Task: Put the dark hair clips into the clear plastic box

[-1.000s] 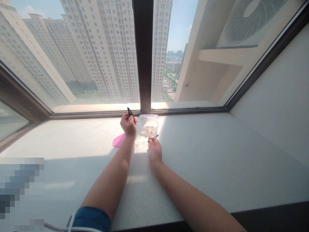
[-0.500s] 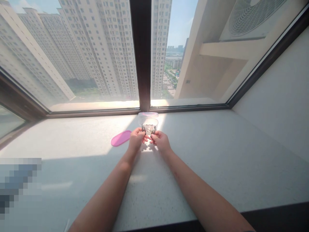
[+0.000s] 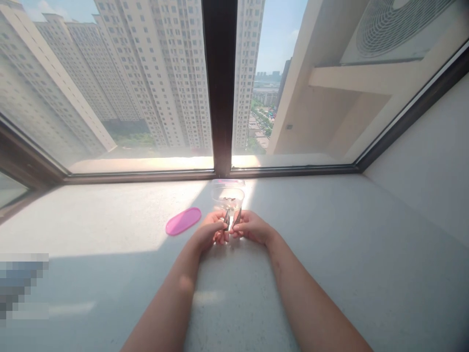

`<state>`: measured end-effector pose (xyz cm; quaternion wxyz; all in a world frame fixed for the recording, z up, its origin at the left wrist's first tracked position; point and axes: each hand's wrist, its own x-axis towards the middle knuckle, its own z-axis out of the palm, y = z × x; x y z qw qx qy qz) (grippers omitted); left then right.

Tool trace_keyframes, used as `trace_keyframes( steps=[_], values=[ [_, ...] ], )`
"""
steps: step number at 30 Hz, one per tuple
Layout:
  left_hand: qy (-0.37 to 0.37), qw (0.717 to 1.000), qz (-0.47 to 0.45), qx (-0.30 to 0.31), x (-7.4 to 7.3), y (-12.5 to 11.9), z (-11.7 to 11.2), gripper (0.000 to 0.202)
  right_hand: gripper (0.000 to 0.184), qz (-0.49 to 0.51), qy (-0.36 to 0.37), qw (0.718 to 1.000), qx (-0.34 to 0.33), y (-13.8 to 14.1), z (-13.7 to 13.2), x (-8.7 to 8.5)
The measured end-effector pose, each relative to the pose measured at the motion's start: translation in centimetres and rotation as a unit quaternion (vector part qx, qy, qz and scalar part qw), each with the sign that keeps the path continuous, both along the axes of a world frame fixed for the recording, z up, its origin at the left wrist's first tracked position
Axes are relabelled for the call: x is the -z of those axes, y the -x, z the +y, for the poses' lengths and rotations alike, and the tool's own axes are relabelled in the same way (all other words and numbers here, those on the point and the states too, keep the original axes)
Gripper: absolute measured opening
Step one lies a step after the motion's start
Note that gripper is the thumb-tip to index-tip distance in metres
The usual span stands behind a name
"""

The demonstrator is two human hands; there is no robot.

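Just in front of a clear plastic tub (image 3: 216,198), both hands are close together above the sill. My left hand (image 3: 213,230) is closed on a slim dark clip (image 3: 227,219) that looks like a hair clip, its end pointing up. A similar dark clip (image 3: 238,217) is pinched in my right hand (image 3: 252,227), leaning toward the first one. The fingertips nearly meet; whether the clips touch is too small to tell. Small dark pieces (image 3: 229,199) show inside the tub. A flat pink oval lid (image 3: 183,221) lies left of my left hand.
A clear lid or box with a pink edge (image 3: 229,182) stands behind the tub, against the window frame (image 3: 222,122). The pale sill (image 3: 311,234) stretches to both sides, with a white wall (image 3: 421,132) on the right. A blurred patch (image 3: 18,281) covers the left edge.
Both hands have drawn back from the tub toward me, and the two clips have come closer together. The view has shifted slightly.
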<state>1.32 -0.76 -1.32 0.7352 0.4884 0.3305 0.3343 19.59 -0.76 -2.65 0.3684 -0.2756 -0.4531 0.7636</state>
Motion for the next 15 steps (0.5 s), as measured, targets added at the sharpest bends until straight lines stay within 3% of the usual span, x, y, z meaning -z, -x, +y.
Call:
trace_keyframes(
  steps=[9,15],
  values=[
    [0.055,0.988,0.036,0.139,-0.7,1.2,0.7,0.054,0.032,-0.036,0.004,0.994,-0.106,-1.0,0.1,0.0],
    [0.063,0.980,0.048,0.181,-1.0,1.4,1.2,0.046,0.035,-0.043,0.022,0.985,-0.166,-1.0,0.7,-0.4]
  ],
)
